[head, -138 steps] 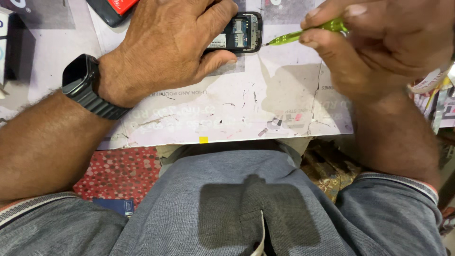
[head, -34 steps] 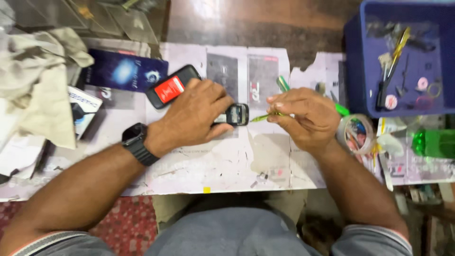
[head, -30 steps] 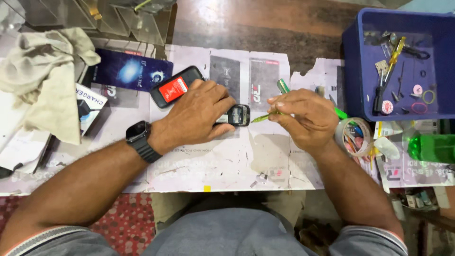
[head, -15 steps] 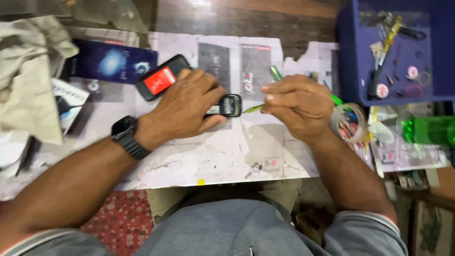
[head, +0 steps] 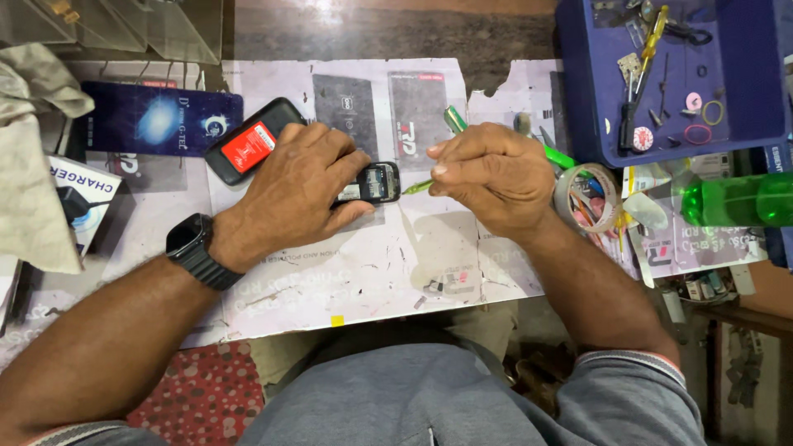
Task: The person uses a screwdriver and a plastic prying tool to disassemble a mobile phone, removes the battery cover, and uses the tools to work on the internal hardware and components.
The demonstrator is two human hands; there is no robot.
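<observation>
Materials and finishes on the paper-covered counter

The counter point(head: 372, 281) is covered with matt white paper, scuffed, marked and torn at its far edge, beyond which dark, slightly shiny wood is seen. The small phone point(head: 373, 182) under the left hand point(head: 301, 186) is made of glossy black plastic, and the screwdriver point(head: 421, 186) in the right hand point(head: 496, 177) has a translucent green plastic handle. A second phone point(head: 248, 149) is seen in smooth black plastic with a red label. The watch point(head: 197, 250) has a matt black band. The tray point(head: 743, 83) is of blue plastic, faintly glossy, and holds small metal tools. The bottle point(head: 727, 198) is clear green plastic. The cloth point(head: 33, 165) is a soft, creased beige fabric. The tape roll point(head: 570, 194) looks shiny.
</observation>
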